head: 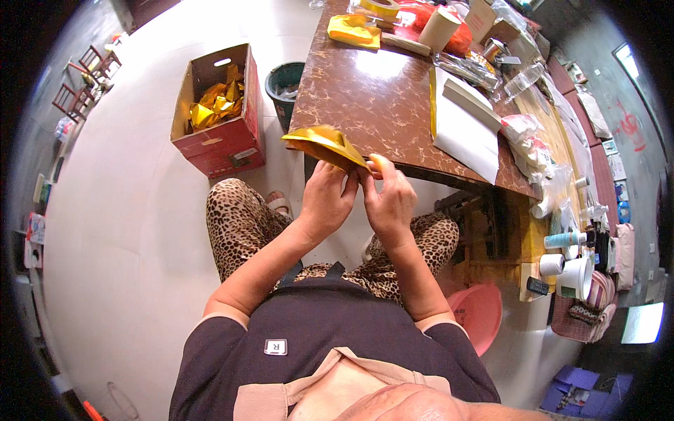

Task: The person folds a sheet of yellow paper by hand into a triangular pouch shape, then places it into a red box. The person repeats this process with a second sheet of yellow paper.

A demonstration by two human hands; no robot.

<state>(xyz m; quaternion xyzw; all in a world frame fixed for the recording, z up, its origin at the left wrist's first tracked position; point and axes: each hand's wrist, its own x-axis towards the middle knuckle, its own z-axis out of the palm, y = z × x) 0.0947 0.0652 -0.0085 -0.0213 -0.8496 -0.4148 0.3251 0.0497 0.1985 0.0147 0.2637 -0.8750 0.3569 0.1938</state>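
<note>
A folded piece of shiny gold paper (329, 144) is held up in front of me, just off the near corner of the marbled brown table (363, 100). My left hand (329, 192) grips its lower edge, the fingertips partly hidden behind the paper. The thumb and fingers of my right hand (388, 194) pinch its right-hand end. Both hands are close together above my lap. On the table, a stack of white paper sheets (463, 131) lies to the right, with a yellow edge showing at its left side.
On the floor at the left stands a red cardboard box (226, 158) holding folded gold paper pieces (218, 102). A dark green bin (284, 73) is between box and table. A yellow packet (354, 31) and a cardboard tube (439, 29) are at the table's far end. A pink basin (476, 316) sits right.
</note>
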